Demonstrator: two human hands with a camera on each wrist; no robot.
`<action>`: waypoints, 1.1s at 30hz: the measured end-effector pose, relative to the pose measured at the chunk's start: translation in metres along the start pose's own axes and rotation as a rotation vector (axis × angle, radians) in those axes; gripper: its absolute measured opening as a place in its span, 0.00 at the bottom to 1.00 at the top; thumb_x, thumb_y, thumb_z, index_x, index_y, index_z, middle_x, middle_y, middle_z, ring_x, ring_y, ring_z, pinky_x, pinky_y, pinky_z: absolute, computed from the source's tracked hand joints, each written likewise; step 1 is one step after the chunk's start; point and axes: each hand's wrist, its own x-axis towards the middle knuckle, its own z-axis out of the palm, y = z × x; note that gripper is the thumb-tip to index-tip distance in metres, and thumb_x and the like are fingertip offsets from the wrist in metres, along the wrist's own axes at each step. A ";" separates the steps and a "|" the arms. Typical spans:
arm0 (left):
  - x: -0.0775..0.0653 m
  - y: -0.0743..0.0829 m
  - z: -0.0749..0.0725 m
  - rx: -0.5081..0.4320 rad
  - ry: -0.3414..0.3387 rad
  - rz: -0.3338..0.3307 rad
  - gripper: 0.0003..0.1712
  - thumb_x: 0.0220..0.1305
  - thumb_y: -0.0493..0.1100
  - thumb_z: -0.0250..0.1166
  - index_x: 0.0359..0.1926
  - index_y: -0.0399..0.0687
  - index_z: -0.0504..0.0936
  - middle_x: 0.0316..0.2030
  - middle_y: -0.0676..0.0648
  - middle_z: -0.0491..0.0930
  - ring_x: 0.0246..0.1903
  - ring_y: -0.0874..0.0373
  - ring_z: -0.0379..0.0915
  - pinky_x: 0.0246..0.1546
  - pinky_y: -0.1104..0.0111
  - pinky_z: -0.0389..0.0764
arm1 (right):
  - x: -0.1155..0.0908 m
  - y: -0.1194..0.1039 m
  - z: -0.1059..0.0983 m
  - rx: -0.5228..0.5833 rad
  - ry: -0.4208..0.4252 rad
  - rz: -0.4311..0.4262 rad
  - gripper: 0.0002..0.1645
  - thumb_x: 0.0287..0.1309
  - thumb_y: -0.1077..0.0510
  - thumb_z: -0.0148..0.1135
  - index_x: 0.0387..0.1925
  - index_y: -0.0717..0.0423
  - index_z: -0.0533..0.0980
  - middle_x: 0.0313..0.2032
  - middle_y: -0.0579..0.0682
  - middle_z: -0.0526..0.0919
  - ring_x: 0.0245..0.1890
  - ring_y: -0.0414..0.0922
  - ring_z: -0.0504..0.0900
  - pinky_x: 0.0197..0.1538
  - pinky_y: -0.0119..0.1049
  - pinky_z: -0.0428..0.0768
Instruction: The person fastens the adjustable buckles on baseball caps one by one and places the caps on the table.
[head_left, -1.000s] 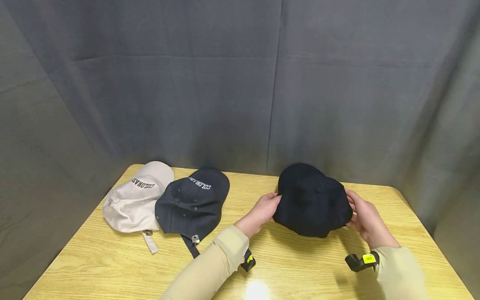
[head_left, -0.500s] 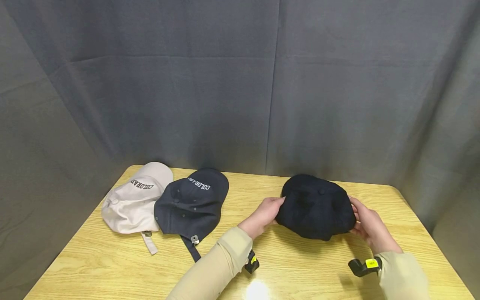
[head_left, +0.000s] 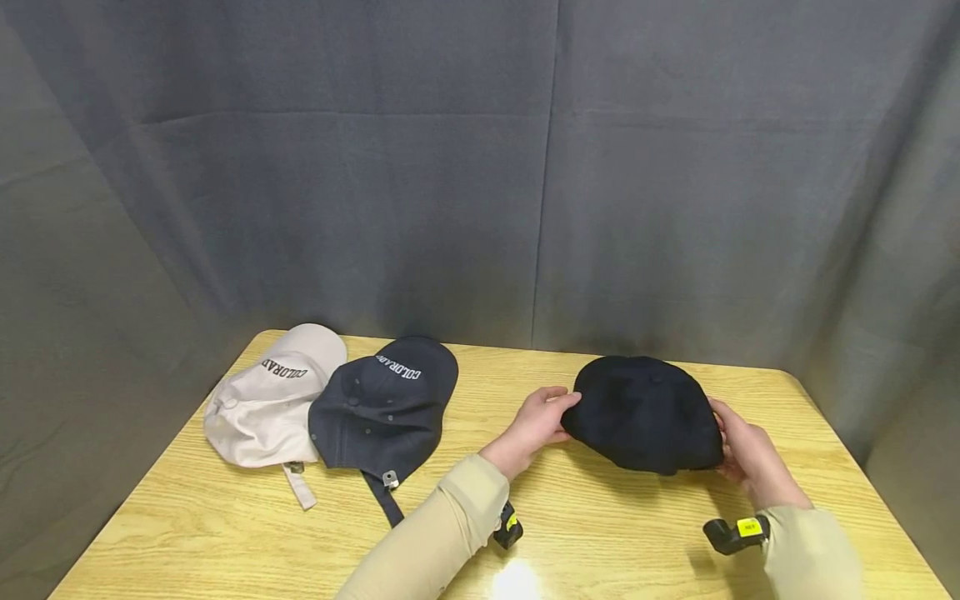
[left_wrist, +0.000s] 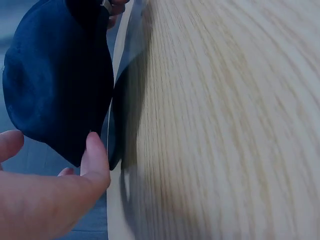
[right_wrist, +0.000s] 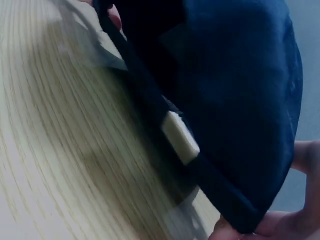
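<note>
A plain black baseball cap (head_left: 645, 417) is held between both hands at the right of the table, crown toward me and close over the wood. My left hand (head_left: 532, 429) pinches its left edge; in the left wrist view the fingertips meet the tip of the cap (left_wrist: 55, 85). My right hand (head_left: 757, 458) grips the opposite edge, with fingers partly hidden behind the fabric. Seen from the right wrist, the cap's hollow underside opens toward the table, and a pale rectangular patch (right_wrist: 181, 137) shows on its rim.
Left on the wooden table (head_left: 600, 533) lie a beige cap (head_left: 258, 417) and a dark navy cap (head_left: 390, 408), both lettered, side by side and overlapping, straps toward me. A grey curtain (head_left: 420, 183) hangs behind the table and along its sides.
Both hands have shifted slightly right with the black cap. Its crown has tipped so that the brim, earlier sticking out at upper left, now shows less. The other caps stay put.
</note>
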 end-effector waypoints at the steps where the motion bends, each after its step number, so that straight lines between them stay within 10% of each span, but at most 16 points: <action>1: 0.000 0.000 0.001 -0.010 0.003 0.005 0.31 0.72 0.47 0.62 0.66 0.29 0.69 0.55 0.36 0.77 0.43 0.48 0.81 0.52 0.53 0.81 | 0.000 0.000 0.000 -0.017 0.006 -0.003 0.44 0.69 0.29 0.49 0.61 0.65 0.71 0.39 0.46 0.80 0.33 0.39 0.80 0.39 0.34 0.80; 8: 0.001 0.000 0.003 -0.062 0.004 0.022 0.34 0.69 0.46 0.66 0.66 0.29 0.69 0.55 0.38 0.78 0.46 0.49 0.81 0.54 0.55 0.80 | -0.001 -0.004 0.000 -0.086 0.008 0.010 0.60 0.68 0.25 0.44 0.75 0.72 0.52 0.73 0.67 0.54 0.61 0.56 0.65 0.61 0.50 0.72; 12: -0.002 0.001 0.002 -0.008 -0.026 0.032 0.36 0.67 0.48 0.68 0.68 0.31 0.69 0.57 0.40 0.77 0.54 0.49 0.78 0.59 0.55 0.76 | 0.001 -0.002 0.001 -0.097 0.042 -0.005 0.50 0.69 0.28 0.48 0.66 0.70 0.68 0.50 0.57 0.79 0.42 0.44 0.79 0.45 0.38 0.81; 18: -0.004 -0.001 -0.001 0.102 -0.099 0.046 0.35 0.67 0.48 0.68 0.68 0.35 0.72 0.64 0.41 0.74 0.65 0.45 0.69 0.66 0.52 0.67 | 0.002 0.002 0.000 -0.060 0.042 -0.017 0.28 0.68 0.31 0.55 0.39 0.50 0.83 0.30 0.37 0.79 0.29 0.35 0.78 0.35 0.32 0.79; 23: -0.003 -0.003 -0.002 0.185 -0.165 0.032 0.34 0.66 0.48 0.69 0.69 0.40 0.72 0.67 0.43 0.71 0.68 0.45 0.64 0.69 0.51 0.63 | 0.001 -0.001 0.006 -0.124 0.026 -0.032 0.43 0.70 0.30 0.49 0.59 0.64 0.78 0.49 0.56 0.84 0.44 0.42 0.80 0.53 0.36 0.77; 26: -0.003 -0.004 -0.002 0.198 -0.180 0.033 0.35 0.67 0.48 0.68 0.70 0.40 0.71 0.68 0.43 0.71 0.69 0.45 0.63 0.69 0.52 0.63 | 0.000 -0.003 0.010 -0.170 0.016 -0.032 0.55 0.71 0.28 0.42 0.72 0.74 0.59 0.71 0.69 0.62 0.66 0.57 0.69 0.70 0.48 0.64; 33: -0.004 0.000 -0.007 0.205 -0.159 0.034 0.36 0.68 0.51 0.67 0.70 0.39 0.71 0.68 0.42 0.71 0.68 0.45 0.64 0.69 0.49 0.61 | -0.009 -0.014 0.015 -0.162 -0.007 -0.052 0.59 0.71 0.27 0.40 0.75 0.75 0.45 0.75 0.74 0.44 0.75 0.69 0.44 0.73 0.64 0.46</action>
